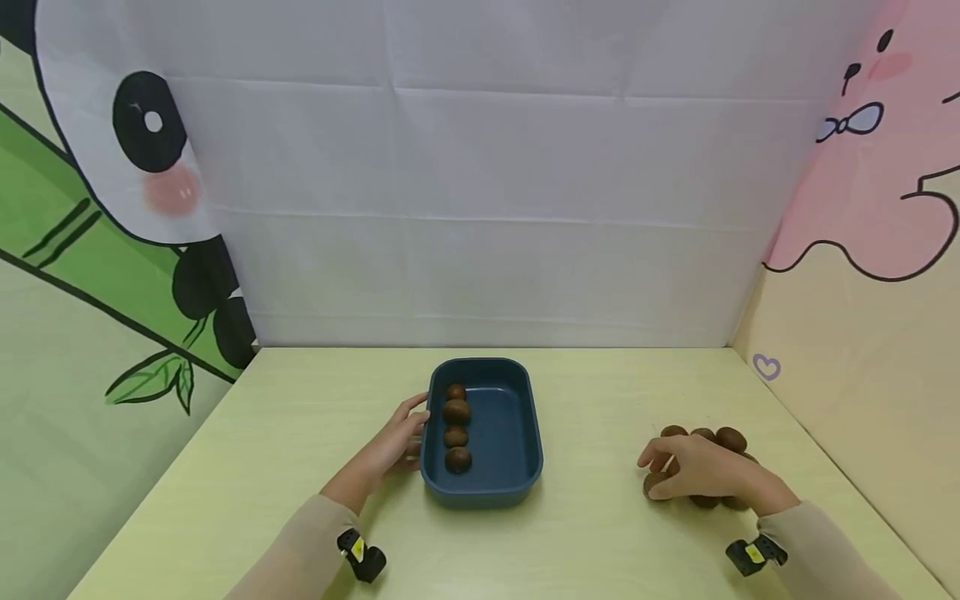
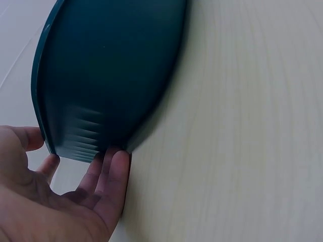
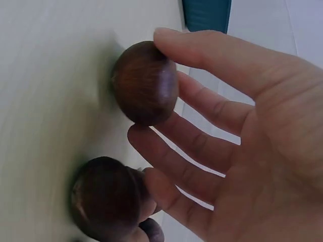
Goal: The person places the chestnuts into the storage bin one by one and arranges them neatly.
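Our sleeves [image 1: 296, 546] lie nearest. At right, our right hand [image 1: 703, 468] pinches a nut [image 3: 144, 84]; at left, our loose left hand [image 1: 392, 439] touches a blue box [image 1: 483, 497].

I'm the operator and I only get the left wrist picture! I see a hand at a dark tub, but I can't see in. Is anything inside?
Observer: Yes! Four chestnuts sit in a row in the tub, along its left side in the head view.
Operator: Ooh! What's the other hand doing?
Observer: The right hand holds one chestnut with its thumb and fingers.
Operator: Are there more over there?
Observer: Yes, more chestnuts lie bunched under and around that hand. It hides some, so I can't count them all.
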Tool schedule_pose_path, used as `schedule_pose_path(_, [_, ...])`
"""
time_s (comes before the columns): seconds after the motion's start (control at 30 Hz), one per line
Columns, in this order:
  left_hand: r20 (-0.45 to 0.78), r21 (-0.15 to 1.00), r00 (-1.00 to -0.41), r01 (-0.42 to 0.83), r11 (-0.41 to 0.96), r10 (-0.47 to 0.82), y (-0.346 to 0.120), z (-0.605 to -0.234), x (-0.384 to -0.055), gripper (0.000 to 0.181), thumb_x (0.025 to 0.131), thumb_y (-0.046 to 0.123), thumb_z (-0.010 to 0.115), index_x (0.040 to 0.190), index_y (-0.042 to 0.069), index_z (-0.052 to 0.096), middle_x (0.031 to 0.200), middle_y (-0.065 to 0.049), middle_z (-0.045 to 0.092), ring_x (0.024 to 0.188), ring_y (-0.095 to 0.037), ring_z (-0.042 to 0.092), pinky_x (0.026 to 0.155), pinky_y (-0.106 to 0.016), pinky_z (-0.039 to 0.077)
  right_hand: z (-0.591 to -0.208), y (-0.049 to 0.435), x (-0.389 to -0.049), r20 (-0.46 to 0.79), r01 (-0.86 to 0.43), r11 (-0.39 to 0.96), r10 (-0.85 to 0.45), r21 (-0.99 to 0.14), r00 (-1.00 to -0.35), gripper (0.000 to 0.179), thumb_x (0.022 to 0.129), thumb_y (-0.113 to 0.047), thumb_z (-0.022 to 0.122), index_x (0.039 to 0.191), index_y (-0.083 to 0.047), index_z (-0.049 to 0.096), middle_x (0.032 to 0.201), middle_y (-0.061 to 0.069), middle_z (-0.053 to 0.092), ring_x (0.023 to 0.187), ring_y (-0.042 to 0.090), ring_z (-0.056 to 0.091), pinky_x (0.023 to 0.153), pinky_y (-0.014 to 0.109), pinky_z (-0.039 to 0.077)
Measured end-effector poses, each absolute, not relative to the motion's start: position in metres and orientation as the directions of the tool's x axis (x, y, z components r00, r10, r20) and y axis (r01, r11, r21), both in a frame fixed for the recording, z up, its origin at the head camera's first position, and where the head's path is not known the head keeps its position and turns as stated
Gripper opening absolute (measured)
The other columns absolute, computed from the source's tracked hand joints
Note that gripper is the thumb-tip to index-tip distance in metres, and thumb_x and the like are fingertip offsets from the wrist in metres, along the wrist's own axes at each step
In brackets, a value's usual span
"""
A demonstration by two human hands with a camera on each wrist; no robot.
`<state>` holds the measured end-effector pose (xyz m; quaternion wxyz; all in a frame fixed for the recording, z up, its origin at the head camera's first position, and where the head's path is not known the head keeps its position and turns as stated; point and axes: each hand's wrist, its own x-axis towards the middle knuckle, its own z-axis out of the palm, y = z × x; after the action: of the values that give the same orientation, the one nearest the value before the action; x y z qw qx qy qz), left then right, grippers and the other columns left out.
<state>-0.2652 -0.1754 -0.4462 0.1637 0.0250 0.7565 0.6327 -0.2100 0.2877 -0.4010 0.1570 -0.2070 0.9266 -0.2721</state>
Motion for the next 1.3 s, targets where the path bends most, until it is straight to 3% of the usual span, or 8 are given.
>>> schedule_pose_path(0.23, [-0.208, 0.972, -0.943, -0.169, 0.162, 0.259, -0.174, -0.445, -0.263, 0.058, 0.106, 0.04, 0.041, 0.158, 0.024, 0.021, 0.139, -0.023, 0.053, 0.102, -0.025, 0.068, 0.076, -0.035, 0.053, -0.406, 0.291, -0.206, -0.158, -0.348, 0.779, -0.489, -0.521, -0.858, 0.034, 0.079, -0.025, 0.085, 0.109, -0.02, 0.069, 0.103, -0.007, 0.063, 0.082, 0.009, 0.054, 0.071, 0.026, 0.047])
schedule_pose_path(0.43, [-0.216, 0.975, -0.943, -0.194, 0.107, 0.255, -0.171, -0.445, -0.263, 0.057, 0.107, 0.036, 0.042, 0.158, 0.025, 0.021, 0.13, -0.021, 0.062, 0.107, -0.032, 0.067, 0.079, -0.039, 0.055, -0.405, 0.291, -0.206, -0.154, -0.362, 0.774, -0.501, -0.519, -0.851, 0.033, 0.08, -0.024, 0.084, 0.109, -0.018, 0.07, 0.1, -0.006, 0.063, 0.079, 0.008, 0.054, 0.07, 0.026, 0.046])
schedule_pose_path(0.6, [-0.217, 0.975, -0.942, -0.195, 0.107, 0.257, -0.172, -0.445, -0.264, 0.057, 0.107, 0.035, 0.042, 0.159, 0.024, 0.02, 0.127, -0.018, 0.065, 0.105, -0.03, 0.068, 0.078, -0.039, 0.055, -0.403, 0.289, -0.209, -0.168, -0.343, 0.779, -0.49, -0.526, -0.855, 0.031, 0.082, -0.023, 0.083, 0.109, -0.018, 0.07, 0.094, -0.005, 0.063, 0.078, 0.009, 0.055, 0.069, 0.027, 0.047])
schedule_pose_path(1.03, [-0.23, 0.966, -0.95, -0.197, 0.168, 0.213, -0.173, -0.446, -0.263, 0.058, 0.106, 0.04, 0.044, 0.158, 0.027, 0.022, 0.139, -0.022, 0.053, 0.104, -0.028, 0.068, 0.079, -0.04, 0.054, -0.404, 0.287, -0.212, -0.171, -0.366, 0.785, -0.504, -0.5, -0.847, 0.034, 0.078, -0.024, 0.085, 0.109, -0.02, 0.069, 0.093, -0.006, 0.06, 0.073, 0.009, 0.052, 0.066, 0.027, 0.045])
schedule_pose_path(1.3, [-0.228, 0.967, -0.946, -0.192, 0.17, 0.229, -0.175, -0.444, -0.263, 0.057, 0.107, 0.037, 0.041, 0.158, 0.025, 0.021, 0.139, -0.024, 0.053, 0.105, -0.027, 0.067, 0.079, -0.038, 0.054, -0.391, 0.269, -0.224, -0.142, -0.403, 0.747, -0.546, -0.529, -0.825, 0.03, 0.086, -0.023, 0.078, 0.113, -0.015, 0.069, 0.097, -0.01, 0.064, 0.081, 0.009, 0.06, 0.073, 0.031, 0.049])
